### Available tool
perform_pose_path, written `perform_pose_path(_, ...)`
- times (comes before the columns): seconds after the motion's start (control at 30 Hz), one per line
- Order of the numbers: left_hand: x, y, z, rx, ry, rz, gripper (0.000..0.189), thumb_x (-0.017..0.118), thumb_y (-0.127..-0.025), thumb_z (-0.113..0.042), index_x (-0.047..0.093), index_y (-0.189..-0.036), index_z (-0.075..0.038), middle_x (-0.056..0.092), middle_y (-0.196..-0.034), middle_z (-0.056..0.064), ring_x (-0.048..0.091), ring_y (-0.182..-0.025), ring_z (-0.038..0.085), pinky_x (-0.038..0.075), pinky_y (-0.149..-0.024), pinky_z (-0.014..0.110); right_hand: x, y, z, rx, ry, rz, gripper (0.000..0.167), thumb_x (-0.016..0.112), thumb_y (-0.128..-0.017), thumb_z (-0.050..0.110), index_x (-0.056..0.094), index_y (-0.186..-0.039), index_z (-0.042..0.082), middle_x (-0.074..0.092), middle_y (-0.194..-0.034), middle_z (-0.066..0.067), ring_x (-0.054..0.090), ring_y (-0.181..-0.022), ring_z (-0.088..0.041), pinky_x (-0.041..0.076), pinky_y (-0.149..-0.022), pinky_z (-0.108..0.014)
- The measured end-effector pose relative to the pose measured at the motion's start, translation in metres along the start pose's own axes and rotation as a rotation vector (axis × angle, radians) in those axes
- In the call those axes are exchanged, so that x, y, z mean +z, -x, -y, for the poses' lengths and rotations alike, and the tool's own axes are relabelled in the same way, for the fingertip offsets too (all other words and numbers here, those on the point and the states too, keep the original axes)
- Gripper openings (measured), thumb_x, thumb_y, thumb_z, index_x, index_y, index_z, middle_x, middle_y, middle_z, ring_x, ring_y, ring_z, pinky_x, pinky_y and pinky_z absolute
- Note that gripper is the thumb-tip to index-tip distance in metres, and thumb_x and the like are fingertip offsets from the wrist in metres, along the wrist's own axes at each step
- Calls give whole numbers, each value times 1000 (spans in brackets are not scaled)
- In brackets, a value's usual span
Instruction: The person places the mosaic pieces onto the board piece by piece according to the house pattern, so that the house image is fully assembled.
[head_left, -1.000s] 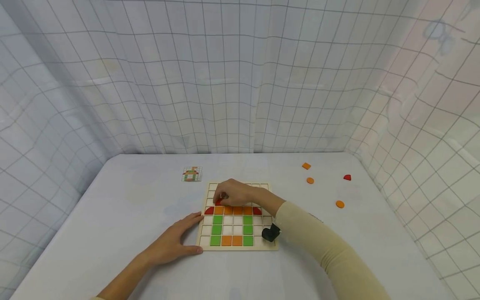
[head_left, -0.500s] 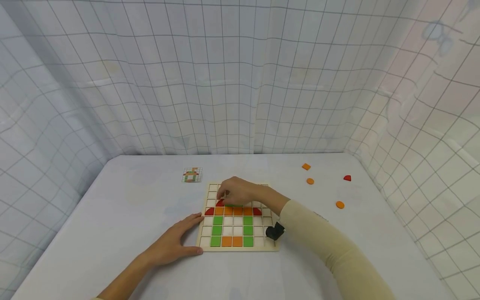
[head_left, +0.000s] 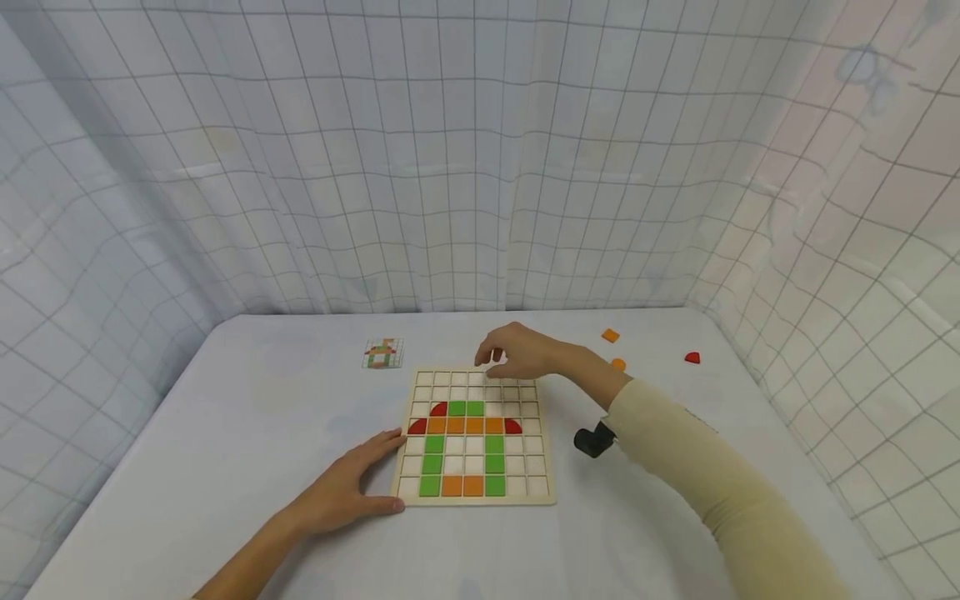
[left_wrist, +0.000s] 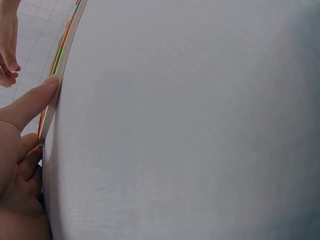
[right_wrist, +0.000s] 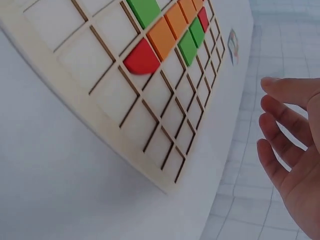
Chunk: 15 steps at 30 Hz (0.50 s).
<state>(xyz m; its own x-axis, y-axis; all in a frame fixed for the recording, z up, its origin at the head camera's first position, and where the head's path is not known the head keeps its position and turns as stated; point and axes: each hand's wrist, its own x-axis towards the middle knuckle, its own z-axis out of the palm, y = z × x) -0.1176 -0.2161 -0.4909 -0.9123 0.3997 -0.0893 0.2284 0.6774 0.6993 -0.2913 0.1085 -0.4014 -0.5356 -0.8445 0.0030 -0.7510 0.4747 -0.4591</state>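
A wooden grid board (head_left: 537,485) lies on the table, holding green squares (head_left: 432,465), orange squares (head_left: 455,426) and red rounded pieces (head_left: 417,427) in its cells. A red rounded piece (head_left: 438,410) sits left of two green squares in the row above the orange ones. My left hand (head_left: 337,490) rests at the board's left edge, thumb and fingertips touching it. Over the board's far right part hovers my right hand (head_left: 521,350), its fingers loosely bent with nothing between them. The right wrist view shows that hand (right_wrist: 295,135) apart from the board.
A small pattern card (head_left: 383,353) lies behind the board to the left. On the right are an orange square (head_left: 611,335), an orange disc (head_left: 618,364) and a red rounded piece (head_left: 692,357). A white gridded curtain (head_left: 465,167) encloses the table.
My right hand has let go of the red rounded piece on the board and moved up and right. Its sleeve now hides the nearer orange disc. The left hand has stayed put.
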Motion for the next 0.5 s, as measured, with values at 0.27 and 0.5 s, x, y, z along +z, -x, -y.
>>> perform_pose_path(0.27,2,0,1,-12,-4,-2,94,84,-82,-53,45,-158,-15,35,-165,11,27,-151,43,25,-115,69,-44,41,-22,140,31,-87,23,73,-95,8,75,-118,4,72,-118,-10,66,-104,-26,54,-92,-38)
perform_pose_path(0.5,4,0,2,-23,6,-5,94,85,-81,-53,46,-157,-16,35,-165,9,28,-151,41,25,-116,68,-78,80,-49,302,17,-182,26,71,-95,6,74,-120,2,72,-118,-10,65,-107,-28,55,-91,-44)
